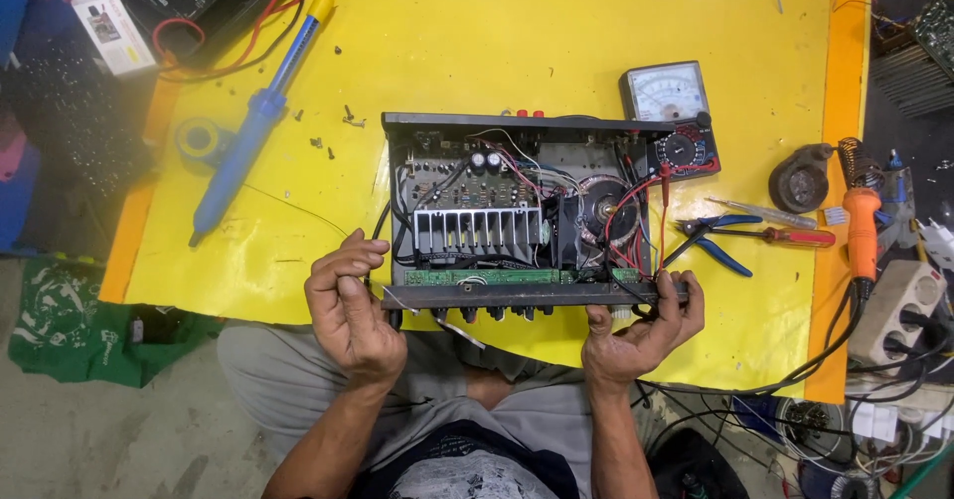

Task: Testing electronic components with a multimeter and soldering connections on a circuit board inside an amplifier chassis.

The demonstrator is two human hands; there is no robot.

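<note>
An open black amplifier chassis (527, 211) lies on the yellow mat (517, 32), showing a circuit board, a finned heat sink (475, 233), a round transformer (608, 209) and red and black wires. My left hand (350, 305) is curled at the chassis's near left corner, fingers pinched by the front panel (517, 295). My right hand (641, 332) grips the near right corner of the front panel from below, thumb up along its end.
A blue desoldering pump (250, 131) lies at the left with loose screws (348, 116) nearby. An analog meter (671, 111) sits behind the chassis. Pliers (711, 241), a red screwdriver (785, 236), an orange soldering iron (861, 231) and a power strip (899, 310) crowd the right.
</note>
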